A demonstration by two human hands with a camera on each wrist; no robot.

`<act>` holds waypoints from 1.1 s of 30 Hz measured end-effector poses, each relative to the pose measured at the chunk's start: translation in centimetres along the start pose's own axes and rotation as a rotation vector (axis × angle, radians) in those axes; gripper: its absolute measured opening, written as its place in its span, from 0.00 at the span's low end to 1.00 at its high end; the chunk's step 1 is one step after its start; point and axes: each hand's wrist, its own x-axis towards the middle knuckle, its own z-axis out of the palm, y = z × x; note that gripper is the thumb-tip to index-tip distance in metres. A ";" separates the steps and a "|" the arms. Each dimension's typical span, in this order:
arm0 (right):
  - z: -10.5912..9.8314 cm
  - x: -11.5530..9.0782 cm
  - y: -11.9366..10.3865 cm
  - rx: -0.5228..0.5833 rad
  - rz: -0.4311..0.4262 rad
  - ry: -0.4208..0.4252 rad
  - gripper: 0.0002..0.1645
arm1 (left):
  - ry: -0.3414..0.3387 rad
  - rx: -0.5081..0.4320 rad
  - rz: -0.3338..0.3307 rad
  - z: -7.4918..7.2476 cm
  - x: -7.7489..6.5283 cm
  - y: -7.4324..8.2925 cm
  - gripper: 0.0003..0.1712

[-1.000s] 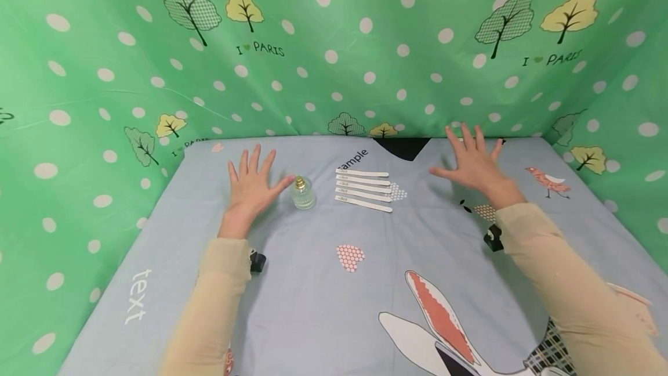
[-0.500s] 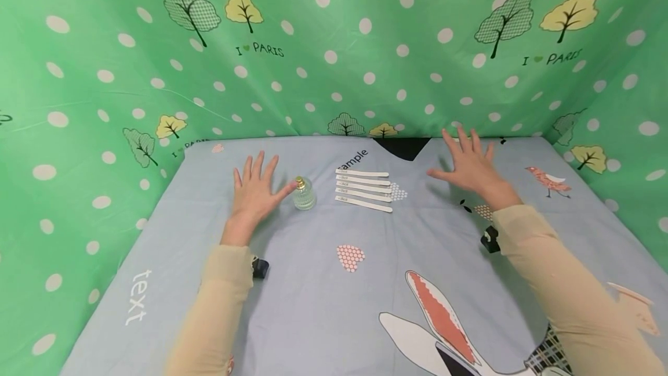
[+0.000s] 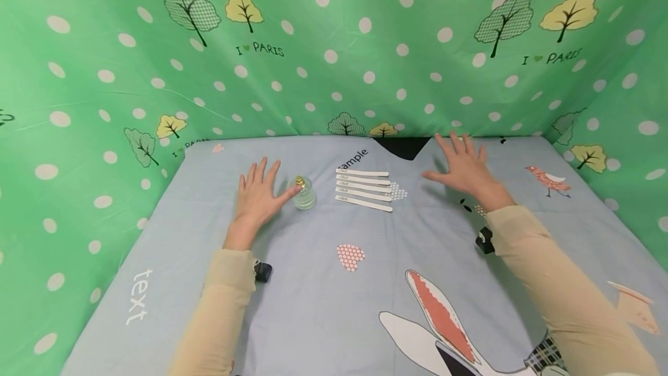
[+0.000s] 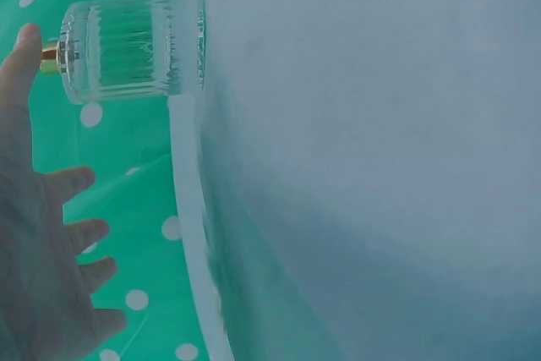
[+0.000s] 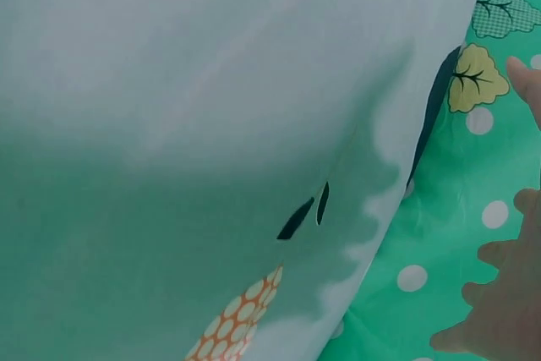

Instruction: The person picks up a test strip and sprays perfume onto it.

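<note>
One clear glass bottle (image 3: 305, 198), then five white strips (image 3: 363, 187), on a cloth-covered desk (image 3: 308, 318).
At left, the left hand (image 3: 257, 196) spreads with fingers apart, its thumb at the bottle's gold top (image 3: 300, 181); whether they touch, I cannot tell. The bottle stands upright just beside that hand. Near it, to the right, the strips lie one behind another, slightly fanned, small print on their left ends. Farther right, apart from the strips, the right hand (image 3: 464, 172) also has its fingers and thumb spread.

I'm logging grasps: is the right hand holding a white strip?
No, the right hand is spread and apart from the white strips.
</note>
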 end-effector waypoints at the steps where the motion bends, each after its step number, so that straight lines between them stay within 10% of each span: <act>1: 0.1 0.0 -0.1 0.001 0.000 -0.002 0.63 | -0.006 -0.001 -0.003 0.0 0.0 0.0 0.60; 33: 1.9 1.2 -2.2 0.060 -0.092 0.015 0.60 | -0.033 -0.171 -0.073 0.1 -1.2 1.2 0.62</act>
